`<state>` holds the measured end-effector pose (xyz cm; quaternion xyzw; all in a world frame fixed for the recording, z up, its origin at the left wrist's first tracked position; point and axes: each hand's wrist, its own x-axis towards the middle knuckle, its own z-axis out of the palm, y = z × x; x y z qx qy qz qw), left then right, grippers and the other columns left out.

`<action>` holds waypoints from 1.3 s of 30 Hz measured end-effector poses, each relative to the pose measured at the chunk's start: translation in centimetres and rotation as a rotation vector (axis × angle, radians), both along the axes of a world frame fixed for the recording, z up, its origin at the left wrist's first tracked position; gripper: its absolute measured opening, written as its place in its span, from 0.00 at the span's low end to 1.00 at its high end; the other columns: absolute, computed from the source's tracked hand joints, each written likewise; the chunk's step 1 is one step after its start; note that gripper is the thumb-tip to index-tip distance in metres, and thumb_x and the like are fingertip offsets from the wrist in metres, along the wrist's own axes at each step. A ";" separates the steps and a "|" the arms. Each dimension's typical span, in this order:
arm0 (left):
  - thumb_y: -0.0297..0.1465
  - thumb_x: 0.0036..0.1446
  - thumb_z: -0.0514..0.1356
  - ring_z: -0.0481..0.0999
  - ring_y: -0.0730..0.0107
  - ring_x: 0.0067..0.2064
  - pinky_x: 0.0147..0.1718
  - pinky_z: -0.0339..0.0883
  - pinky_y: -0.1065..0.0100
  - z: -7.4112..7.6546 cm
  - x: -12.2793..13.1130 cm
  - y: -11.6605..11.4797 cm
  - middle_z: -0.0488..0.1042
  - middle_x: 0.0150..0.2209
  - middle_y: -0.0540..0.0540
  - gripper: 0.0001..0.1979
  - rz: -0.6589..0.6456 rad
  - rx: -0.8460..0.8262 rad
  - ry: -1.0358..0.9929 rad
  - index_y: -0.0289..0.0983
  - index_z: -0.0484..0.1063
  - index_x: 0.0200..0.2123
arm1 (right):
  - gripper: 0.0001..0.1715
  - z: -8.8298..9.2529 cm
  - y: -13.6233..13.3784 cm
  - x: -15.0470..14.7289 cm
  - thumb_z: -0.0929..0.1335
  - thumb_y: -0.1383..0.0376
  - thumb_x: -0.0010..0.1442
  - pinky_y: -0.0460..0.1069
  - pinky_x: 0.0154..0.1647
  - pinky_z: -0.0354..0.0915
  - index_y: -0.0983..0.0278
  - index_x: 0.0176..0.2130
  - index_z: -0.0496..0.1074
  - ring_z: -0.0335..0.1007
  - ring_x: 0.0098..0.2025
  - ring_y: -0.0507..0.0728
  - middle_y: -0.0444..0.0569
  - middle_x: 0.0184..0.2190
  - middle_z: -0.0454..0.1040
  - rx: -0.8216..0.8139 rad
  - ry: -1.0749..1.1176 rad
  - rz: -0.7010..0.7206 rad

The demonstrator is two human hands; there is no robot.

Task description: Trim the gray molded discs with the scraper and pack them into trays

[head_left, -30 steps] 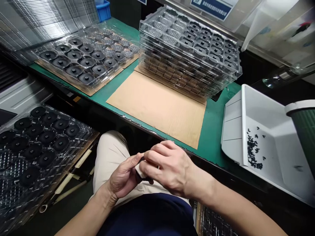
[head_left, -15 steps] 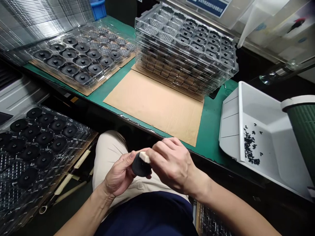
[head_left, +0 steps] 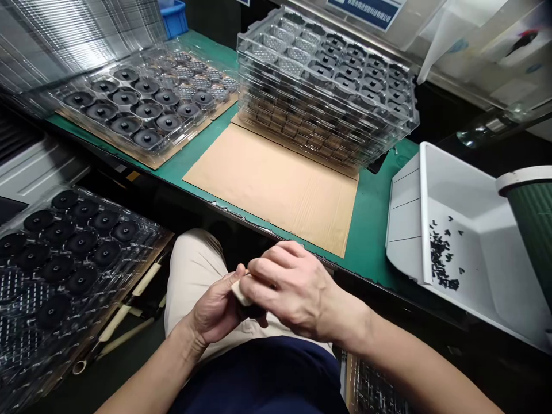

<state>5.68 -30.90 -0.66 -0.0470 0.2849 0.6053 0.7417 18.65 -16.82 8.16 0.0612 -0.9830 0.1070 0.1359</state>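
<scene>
Above my lap, my left hand [head_left: 215, 315] is closed round the edge of a round black disc [head_left: 252, 312]. Most of the disc is hidden behind my other hand. My right hand [head_left: 295, 290] pinches a small cream-coloured block [head_left: 240, 293] and presses it against the disc's face, near my left thumb. I cannot make out what the block is made of. Similar black discs sit in a clear plastic tray [head_left: 157, 150] on the bench and in another clear tray [head_left: 144, 230] low on my left.
Ahead, a stack of clear trays [head_left: 319, 106] with black parts stands on the bench behind a flat cardboard sheet [head_left: 271, 181]. A white bin [head_left: 495, 276] at right holds small black scraps, beside a green cylinder [head_left: 532, 224]. A blue container [head_left: 176, 20] is at the back left.
My right hand has moved the cream block left across the disc, towards my left thumb. The disc has tipped and is now more covered. The view has shifted slightly.
</scene>
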 end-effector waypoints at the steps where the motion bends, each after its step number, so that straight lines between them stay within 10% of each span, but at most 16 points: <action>1: 0.41 0.58 0.71 0.80 0.66 0.34 0.37 0.79 0.66 0.2 0.0 0.1 0.81 0.33 0.45 0.14 0.032 0.007 -0.021 0.34 0.82 0.36 | 0.13 0.1 0.0 -0.3 0.61 0.66 0.72 0.55 0.45 0.57 0.65 0.48 0.73 0.60 0.39 0.57 0.50 0.38 0.71 0.005 0.012 0.011; 7: 0.36 0.55 0.75 0.82 0.66 0.46 0.48 0.76 0.70 1.8 -1.6 -0.3 0.83 0.49 0.46 0.24 0.327 0.077 0.188 0.44 0.79 0.55 | 0.14 -1.2 -1.3 0.3 0.63 0.65 0.70 0.51 0.33 0.52 0.64 0.31 0.66 0.54 0.30 0.53 0.46 0.29 0.63 -0.201 0.014 -0.372; 18: 0.44 0.59 0.70 0.82 0.67 0.39 0.44 0.76 0.69 0.2 -0.8 -0.5 0.82 0.38 0.46 0.17 0.056 0.066 -0.068 0.36 0.82 0.41 | 0.11 0.5 0.2 -1.2 0.64 0.66 0.72 0.55 0.49 0.60 0.62 0.51 0.71 0.65 0.43 0.57 0.49 0.44 0.74 0.028 0.024 0.021; 23: 0.32 0.52 0.76 0.80 0.62 0.53 0.54 0.73 0.68 1.7 -1.7 -0.6 0.82 0.51 0.47 0.27 0.310 0.148 0.172 0.46 0.78 0.56 | 0.10 0.6 -1.3 -0.7 0.63 0.67 0.70 0.51 0.33 0.56 0.65 0.35 0.68 0.59 0.31 0.54 0.47 0.29 0.67 -0.212 0.078 -0.308; 39: 0.35 0.54 0.74 0.78 0.56 0.58 0.58 0.71 0.65 2.4 -1.6 -1.5 0.81 0.54 0.44 0.25 0.285 0.118 0.335 0.45 0.79 0.56 | 0.12 -1.3 -2.4 1.1 0.61 0.66 0.70 0.46 0.28 0.51 0.63 0.32 0.63 0.55 0.24 0.49 0.42 0.24 0.65 -0.461 0.039 -0.372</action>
